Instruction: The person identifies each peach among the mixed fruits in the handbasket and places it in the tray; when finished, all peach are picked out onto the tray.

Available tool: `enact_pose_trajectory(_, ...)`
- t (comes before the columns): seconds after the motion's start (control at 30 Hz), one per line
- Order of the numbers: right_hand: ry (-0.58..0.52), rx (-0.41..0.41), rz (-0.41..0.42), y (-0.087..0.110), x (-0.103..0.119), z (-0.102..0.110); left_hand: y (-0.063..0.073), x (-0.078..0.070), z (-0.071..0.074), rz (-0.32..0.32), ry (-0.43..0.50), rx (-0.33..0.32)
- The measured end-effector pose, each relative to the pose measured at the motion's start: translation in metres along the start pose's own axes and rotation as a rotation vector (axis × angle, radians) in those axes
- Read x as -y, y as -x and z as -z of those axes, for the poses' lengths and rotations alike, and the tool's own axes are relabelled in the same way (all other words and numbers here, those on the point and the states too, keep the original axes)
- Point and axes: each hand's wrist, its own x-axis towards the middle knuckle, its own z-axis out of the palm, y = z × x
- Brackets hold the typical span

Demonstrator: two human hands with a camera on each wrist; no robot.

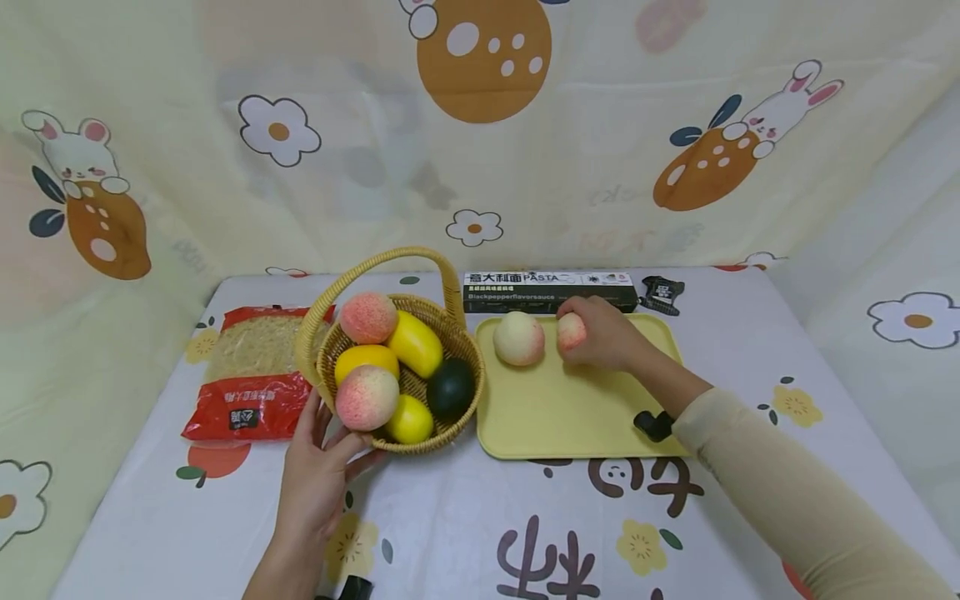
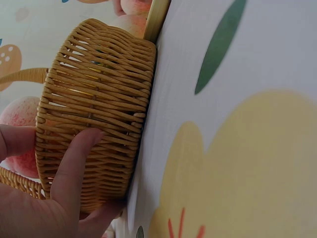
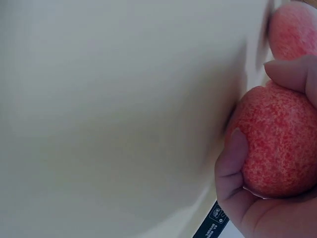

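A wicker basket (image 1: 450, 425) with an arched handle holds two peaches, yellow fruits and a dark green fruit (image 1: 451, 388). My left hand (image 1: 318, 467) holds the basket at its near left side, a fingertip pressed on the woven wall (image 2: 99, 99) and another finger by the rim. On the yellow tray (image 1: 555, 425), my right hand (image 1: 600, 336) grips a peach (image 1: 571, 332), thumb and fingers curled round its reddish side (image 3: 282, 144) in the right wrist view. A second peach (image 1: 519, 339) sits on the tray just left of the gripped one.
Left of the basket lies a red and clear bag of noodle-like food (image 1: 251, 375). Behind the tray stands a dark pasta box (image 1: 543, 293), with a small black packet (image 1: 662, 295) to its right. A patterned cloth (image 1: 435, 533) covers the table.
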Motion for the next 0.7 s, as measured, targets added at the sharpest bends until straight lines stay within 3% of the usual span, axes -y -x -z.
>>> enact_pose_trajectory(0.7, -0.014, 0.015, -0.017, 0.0056, 0.0033, -0.0014, -0.0001, -0.0002, -0.0004, -0.003, 0.001, -0.001)
